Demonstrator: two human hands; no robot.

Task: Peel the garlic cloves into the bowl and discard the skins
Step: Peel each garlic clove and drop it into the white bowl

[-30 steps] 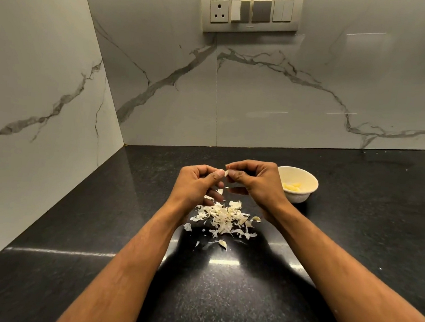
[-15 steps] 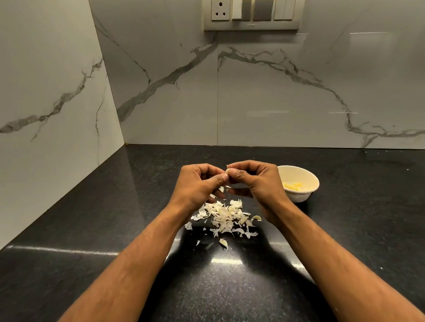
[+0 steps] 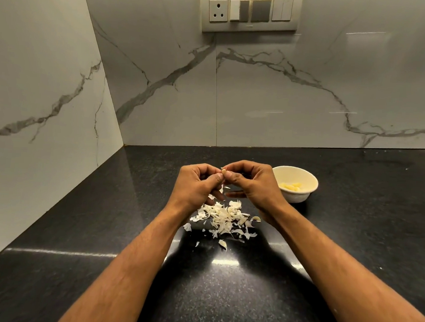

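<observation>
Pinching one clove (image 3: 223,171): left hand (image 3: 196,185) and right hand (image 3: 251,184), both grasping it, above skins (image 3: 223,218); bowl (image 3: 295,191) beside.

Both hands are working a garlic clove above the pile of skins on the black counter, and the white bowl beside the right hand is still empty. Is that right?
Not quite: the head view shows the white bowl already holds peeled cloves. The rest stands: the left hand and right hand pinch a garlic clove above the pile of skins on the black counter.
</observation>
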